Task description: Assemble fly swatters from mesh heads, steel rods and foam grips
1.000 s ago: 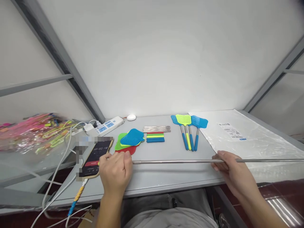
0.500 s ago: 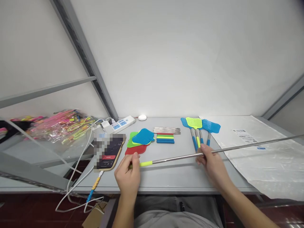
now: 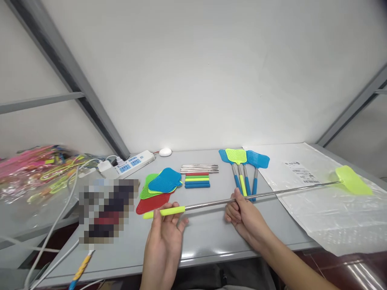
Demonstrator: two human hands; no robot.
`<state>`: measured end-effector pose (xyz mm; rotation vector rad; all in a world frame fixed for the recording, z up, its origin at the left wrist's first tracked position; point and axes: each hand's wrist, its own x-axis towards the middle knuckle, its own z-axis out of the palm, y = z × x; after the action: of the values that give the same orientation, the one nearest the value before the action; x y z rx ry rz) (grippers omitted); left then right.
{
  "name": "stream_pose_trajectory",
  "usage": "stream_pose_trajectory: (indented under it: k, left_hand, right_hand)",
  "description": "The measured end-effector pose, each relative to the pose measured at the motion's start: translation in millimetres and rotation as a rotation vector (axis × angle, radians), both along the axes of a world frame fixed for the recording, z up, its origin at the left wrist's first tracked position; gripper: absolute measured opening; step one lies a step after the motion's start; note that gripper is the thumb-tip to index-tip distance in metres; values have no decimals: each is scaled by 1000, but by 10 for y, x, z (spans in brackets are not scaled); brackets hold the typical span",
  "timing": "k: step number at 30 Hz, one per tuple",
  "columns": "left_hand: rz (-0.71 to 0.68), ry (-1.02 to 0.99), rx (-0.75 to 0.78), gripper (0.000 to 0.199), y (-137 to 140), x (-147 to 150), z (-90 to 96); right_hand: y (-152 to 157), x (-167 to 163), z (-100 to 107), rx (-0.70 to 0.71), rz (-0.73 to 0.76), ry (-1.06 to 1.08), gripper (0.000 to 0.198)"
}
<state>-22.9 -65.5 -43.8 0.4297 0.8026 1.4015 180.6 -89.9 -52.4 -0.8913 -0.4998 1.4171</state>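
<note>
A yellow-green fly swatter [image 3: 352, 180] with a long extended metal rod lies slantwise across my view, its head at the right over the white plastic sheet. My left hand [image 3: 165, 237], palm turned up, holds its yellow-green handle [image 3: 169, 211] loosely between thumb and fingers. Farther along, my right hand [image 3: 243, 213] pinches the metal rod [image 3: 260, 196]. Behind the rod lie several short fly swatters [image 3: 236, 156] with blue and yellow-green heads, fanned out. Loose swatter heads [image 3: 165, 180] in blue, green and red are piled beyond my left hand. Metal rods [image 3: 199, 168] and coloured handles [image 3: 197, 185] lie in rows beside them.
A power strip [image 3: 136, 164] with plugs and a white rounded object [image 3: 165, 152] sit along the back. At the left are a blurred-out phone [image 3: 109, 213], white cables and plastic bags [image 3: 45, 173] of colourful items. A white plastic sheet [image 3: 326, 217] covers the table's right side.
My view has shifted, bringing the swatter's head into sight. The left hand has loosened from a closed grip and turned palm up, exposing the handle. The right hand still pinches the rod.
</note>
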Motion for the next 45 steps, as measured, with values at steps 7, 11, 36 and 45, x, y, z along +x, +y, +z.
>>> stream_pose_trajectory:
  k: [7,11,36,45]
  left_hand:
    - [141,-135,-84,23,145,133,31]
    - [181,-146,-63,21,127,176,29]
    - [32,256,144,34,-101,282,-42]
    - [-90,414,183,36,-219,428,41]
  right_hand:
    - [-77,22,17,32,96,-255,45]
    - [-84,17,8,36,52,-210,43]
    - [-211,-79,-56,109,-163,-232,43]
    - [-195,-91,-75,142,-11,-327,48]
